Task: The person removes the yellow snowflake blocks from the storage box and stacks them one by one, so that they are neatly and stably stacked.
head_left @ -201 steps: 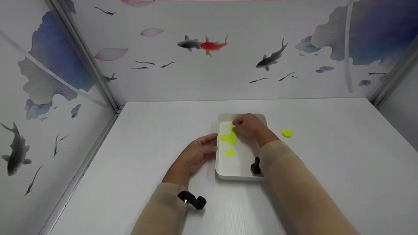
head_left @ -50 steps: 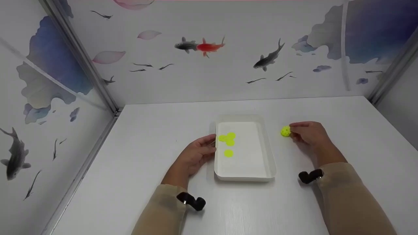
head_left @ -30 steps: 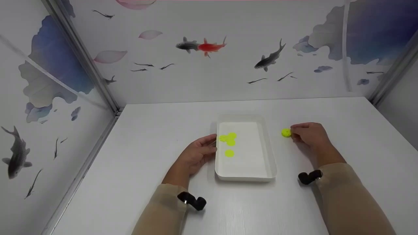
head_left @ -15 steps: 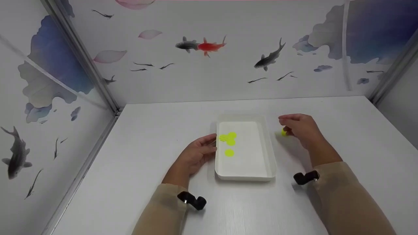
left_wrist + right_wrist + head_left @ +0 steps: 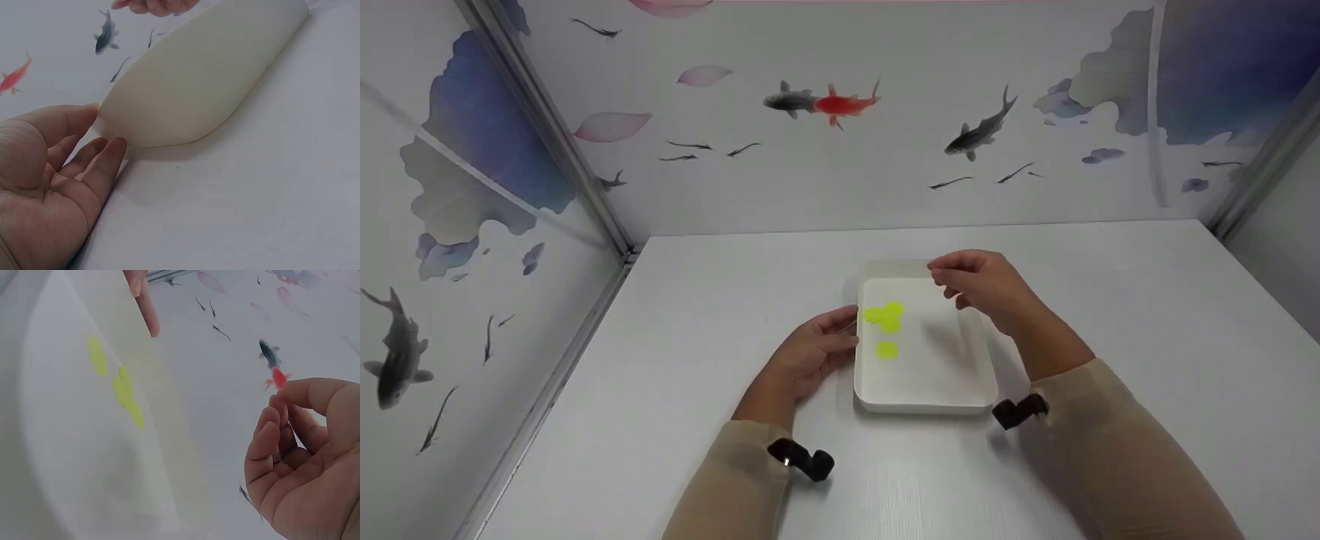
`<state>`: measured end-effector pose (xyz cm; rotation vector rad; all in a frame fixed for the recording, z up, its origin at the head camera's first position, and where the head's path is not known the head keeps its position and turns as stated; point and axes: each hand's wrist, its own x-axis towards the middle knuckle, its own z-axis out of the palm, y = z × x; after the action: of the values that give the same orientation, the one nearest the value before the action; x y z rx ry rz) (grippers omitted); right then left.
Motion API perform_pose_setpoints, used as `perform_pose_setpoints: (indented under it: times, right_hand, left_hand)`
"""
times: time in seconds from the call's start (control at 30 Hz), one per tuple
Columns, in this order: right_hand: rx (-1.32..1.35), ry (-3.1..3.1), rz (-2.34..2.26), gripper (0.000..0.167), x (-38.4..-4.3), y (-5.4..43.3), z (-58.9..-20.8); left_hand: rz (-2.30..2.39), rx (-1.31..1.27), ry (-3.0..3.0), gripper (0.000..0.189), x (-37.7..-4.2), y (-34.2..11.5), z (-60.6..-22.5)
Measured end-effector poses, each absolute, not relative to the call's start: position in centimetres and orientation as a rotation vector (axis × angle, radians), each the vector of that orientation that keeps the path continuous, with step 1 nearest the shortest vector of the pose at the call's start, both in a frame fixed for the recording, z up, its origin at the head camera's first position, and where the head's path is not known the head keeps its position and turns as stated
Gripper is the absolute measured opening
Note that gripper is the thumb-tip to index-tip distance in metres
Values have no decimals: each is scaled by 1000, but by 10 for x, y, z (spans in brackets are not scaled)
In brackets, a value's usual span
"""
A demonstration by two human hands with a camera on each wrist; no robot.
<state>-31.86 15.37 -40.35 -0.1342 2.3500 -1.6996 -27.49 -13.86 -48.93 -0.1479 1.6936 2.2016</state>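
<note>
Left sleeve [image 5: 727,487]: wrist-length, plain tan; 7 o'clock in the head view.
Right sleeve [image 5: 1132,457]: matching; 4 o'clock.
Left camera [image 5: 804,459]: small, black, knob-ended, with a bright glint; at the left cuff [image 5: 754,430], on its 4 o'clock side.
Right camera [image 5: 1014,412]: small, black, knob-ended; at the right cuff [image 5: 1071,385], on its 8 o'clock side.
Left hand [image 5: 811,352], right hand [image 5: 987,286]: bare.
</note>
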Motion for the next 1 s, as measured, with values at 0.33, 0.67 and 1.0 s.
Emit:
perform_pose_setpoints:
  times: [0.33,0.67,1.0]
  right_hand:
    - [-126,2318,-1633,27,-340,120,-401]
    - [-87,2299,-1520,39,-362,107,-411]
    - [-58,2344,-1396,40,-374,103,-430]
  left_hand:
    - [2201,-160,1682,64,-275,-140,-486]
    - [2186,-140,1693,63,-276,-139,-487]
    - [2178,-141,1715,62,-274,-139,-487]
